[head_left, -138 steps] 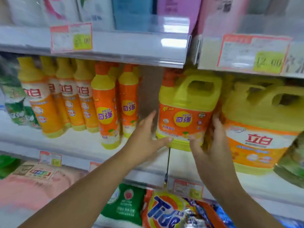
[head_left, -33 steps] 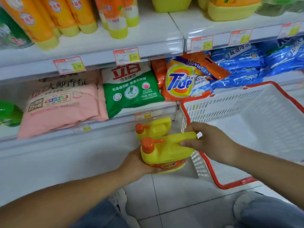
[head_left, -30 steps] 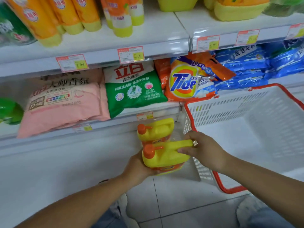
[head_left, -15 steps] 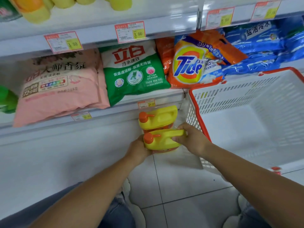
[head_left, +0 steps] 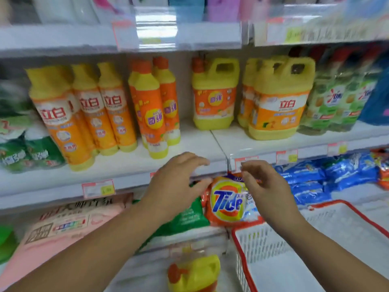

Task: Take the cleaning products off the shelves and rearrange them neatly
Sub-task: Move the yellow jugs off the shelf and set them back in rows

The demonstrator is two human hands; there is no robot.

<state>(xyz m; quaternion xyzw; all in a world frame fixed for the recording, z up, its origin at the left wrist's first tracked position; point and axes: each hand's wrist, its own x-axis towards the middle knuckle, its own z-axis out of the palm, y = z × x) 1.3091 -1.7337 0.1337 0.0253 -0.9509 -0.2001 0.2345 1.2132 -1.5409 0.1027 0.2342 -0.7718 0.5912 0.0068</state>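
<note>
Left hand (head_left: 174, 182), right hand (head_left: 265, 186), empty — jug (head_left: 195, 272) below

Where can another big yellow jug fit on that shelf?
On the bare white shelf in front of the lone yellow jug, between the tall orange bottles and the paired handled jugs. The red-rimmed basket shows bare floor too. The left yellow-capped bottles and right green bottles stand crowded.

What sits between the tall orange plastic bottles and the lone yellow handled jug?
Nothing: head view shows bare white shelf between the tall orange bottles and the yellow handled jug.
</note>
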